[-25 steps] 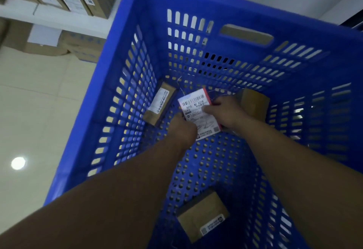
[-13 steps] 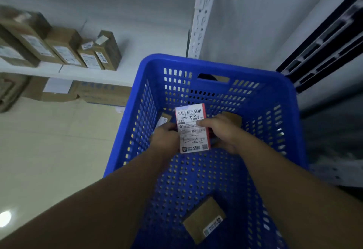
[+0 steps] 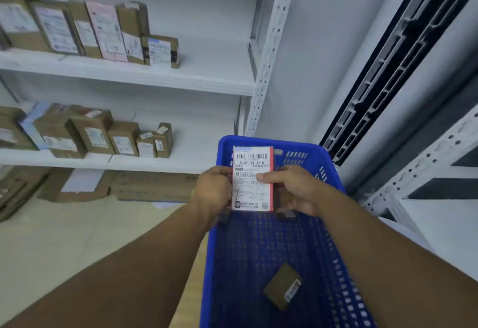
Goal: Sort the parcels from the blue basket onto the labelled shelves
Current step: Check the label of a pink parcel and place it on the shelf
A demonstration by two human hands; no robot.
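We held a red-edged labelled parcel (image 3: 253,178) upright above the blue basket (image 3: 261,255), left hand (image 3: 213,193) and right hand (image 3: 293,190) gripping its sides; a brown parcel (image 3: 283,285) lay below.

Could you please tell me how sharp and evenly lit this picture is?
Head view: dim, bluish light; the red-edged white-labelled parcel is fairly sharp, its large print readable; the brown cardboard boxes on the shelves look soft; the perforated white shelf post slants from wide-angle distortion.

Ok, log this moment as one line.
label: facing camera | left hand: holds red-edged parcel | right hand: holds same | blue basket: brown parcel inside
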